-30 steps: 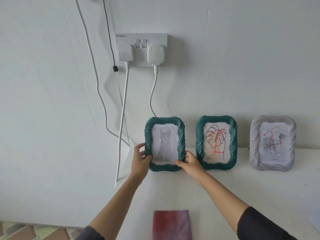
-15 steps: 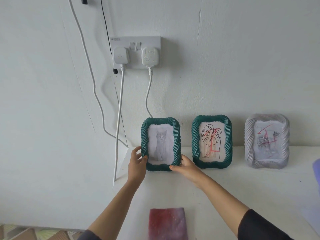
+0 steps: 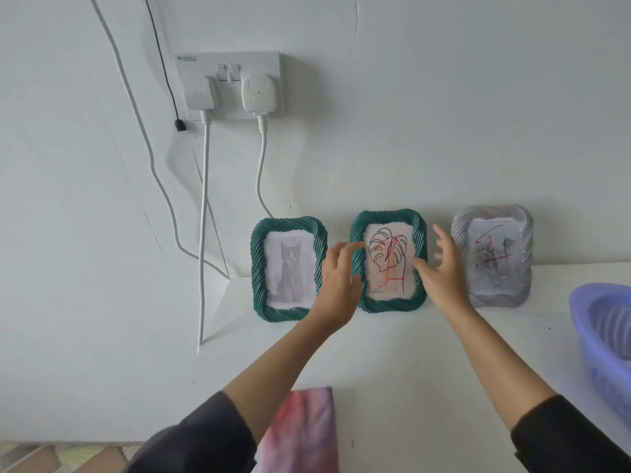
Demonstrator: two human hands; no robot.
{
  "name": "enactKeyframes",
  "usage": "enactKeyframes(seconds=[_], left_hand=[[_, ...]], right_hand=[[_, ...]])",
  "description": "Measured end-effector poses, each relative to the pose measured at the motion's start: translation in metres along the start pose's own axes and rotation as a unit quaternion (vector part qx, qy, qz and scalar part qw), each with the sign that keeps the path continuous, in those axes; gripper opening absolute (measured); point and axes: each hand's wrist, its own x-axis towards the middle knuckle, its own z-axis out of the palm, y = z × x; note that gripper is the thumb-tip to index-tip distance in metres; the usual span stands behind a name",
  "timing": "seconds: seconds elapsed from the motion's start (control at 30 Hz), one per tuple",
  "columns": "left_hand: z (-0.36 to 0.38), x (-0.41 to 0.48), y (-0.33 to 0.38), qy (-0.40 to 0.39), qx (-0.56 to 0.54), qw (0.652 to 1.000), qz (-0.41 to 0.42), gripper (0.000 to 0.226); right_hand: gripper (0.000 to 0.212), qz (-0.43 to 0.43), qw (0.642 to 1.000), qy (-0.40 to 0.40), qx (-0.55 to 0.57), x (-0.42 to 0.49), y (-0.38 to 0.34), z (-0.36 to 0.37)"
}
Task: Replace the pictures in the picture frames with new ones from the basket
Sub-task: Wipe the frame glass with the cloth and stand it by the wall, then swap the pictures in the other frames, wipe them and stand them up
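Note:
Three picture frames stand against the wall on a white table (image 3: pixel 392 363). The left green frame (image 3: pixel 289 269) holds a grey cat picture. The middle green frame (image 3: pixel 388 261) holds a leaf line drawing with red marks. The right silvery frame (image 3: pixel 492 256) holds a rose sketch with red marks. My left hand (image 3: pixel 336 288) is open at the middle frame's left edge, fingers spread. My right hand (image 3: pixel 444 271) is open at its right edge, between the middle and silvery frames. Neither hand grips anything. A purple basket (image 3: pixel 601 339) sits at the right edge.
A pink and red picture (image 3: pixel 302 431) lies flat at the table's near edge. A wall socket (image 3: pixel 232 85) with two white plugs hangs above the frames, and cables (image 3: pixel 204 233) run down to the left of the table. The table's left edge is close to the cat frame.
Both hands have let go of the cat frame, which now stands against the wall, and moved right to either side of the middle frame. The view shifted and the basket came into sight.

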Motion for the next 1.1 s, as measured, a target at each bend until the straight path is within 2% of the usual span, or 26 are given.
enactKeyframes(seconds=[0.07,0.13,0.27,0.4,0.63,0.87,0.93,1.1], left_hand=[[0.016,0.007,0.000,-0.060,-0.024,0.994,-0.090,0.067],[0.029,0.012,-0.007,-0.088,-0.023,0.984,-0.156,0.079],[0.042,0.011,-0.014,-0.073,-0.031,0.979,-0.187,0.090],[0.043,0.005,-0.012,-0.052,-0.052,0.976,-0.205,0.081],[0.039,-0.018,0.009,-0.021,-0.059,0.982,-0.176,0.075],[0.039,-0.052,0.061,0.033,-0.161,0.963,-0.214,0.063],[0.036,-0.062,0.069,0.025,-0.188,0.952,-0.239,0.061],[0.025,-0.095,0.085,-0.071,-0.250,0.917,-0.302,0.044]], right_hand=[[0.071,0.005,0.999,-0.045,-0.020,0.004,0.009,-0.004],[0.075,0.018,0.994,-0.103,-0.026,0.005,0.016,-0.007],[0.079,0.044,0.985,-0.167,0.004,0.006,0.032,-0.011],[0.079,0.050,0.982,-0.182,0.016,0.003,0.040,-0.017],[0.078,0.045,0.981,-0.173,0.069,-0.021,0.044,-0.045],[0.074,0.032,0.977,-0.177,0.117,-0.061,0.038,-0.089],[0.072,0.031,0.974,-0.176,0.139,-0.071,0.029,-0.105],[0.069,0.032,0.962,-0.189,0.193,-0.090,0.003,-0.143]])
